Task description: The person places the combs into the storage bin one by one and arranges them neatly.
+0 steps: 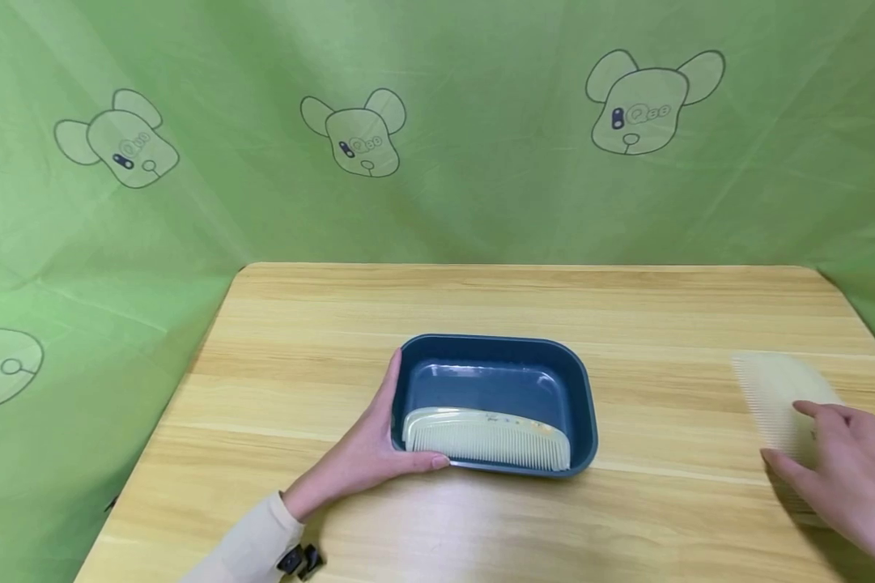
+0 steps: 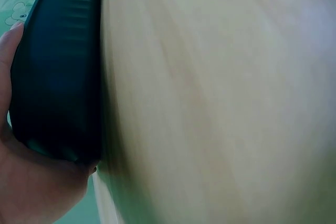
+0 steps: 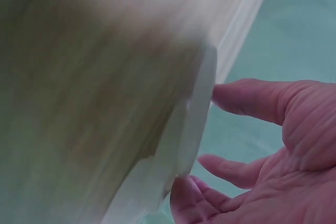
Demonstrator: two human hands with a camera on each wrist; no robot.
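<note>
My left hand (image 1: 382,445) holds the left end of a dark blue rectangular plastic basin (image 1: 481,342), thumb along its front rim and fingers at its left wall. A pale, translucent comb (image 1: 481,429) leans inside against the front wall, teeth down. To the right, a second pale comb (image 1: 775,397) is at the tabletop, its teeth facing left. Over it is my right hand (image 1: 848,470), with thumb and fingers spread apart. In the right wrist view, the thumb tip is right at this comb's edge (image 3: 197,124), and a fingertip overlaps its lower part.
The wood-grain table (image 1: 626,300) has rounded back corners. Behind and beside it hangs a green cloth (image 1: 481,219) printed with bear-like heads. A small black object (image 1: 302,560) sits by the left sleeve (image 1: 251,542).
</note>
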